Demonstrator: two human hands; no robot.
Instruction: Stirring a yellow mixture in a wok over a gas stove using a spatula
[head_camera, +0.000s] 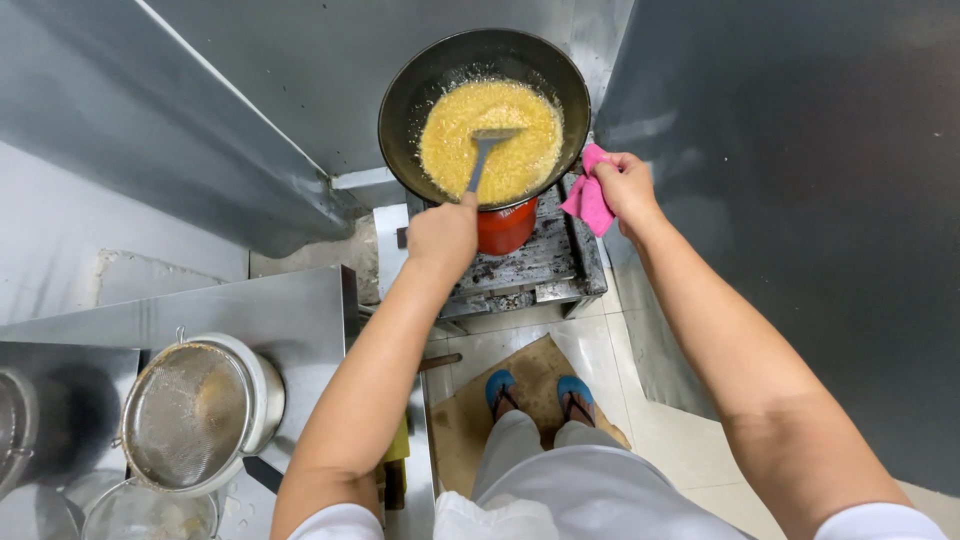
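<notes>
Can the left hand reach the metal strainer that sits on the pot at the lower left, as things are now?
Probably not at once. The left hand is closed on the spatula in the wok. The strainer lies uncovered beside the left arm, so the path looks free, but the fingers are occupied.

Premises present as a commercial-type kitchen: stainless steel wall panels (240, 110), low gas burner (530, 262) carrying a large black wok (410, 90), steel counter (270, 310) with mesh strainer (185, 415) (tiled floor).
</notes>
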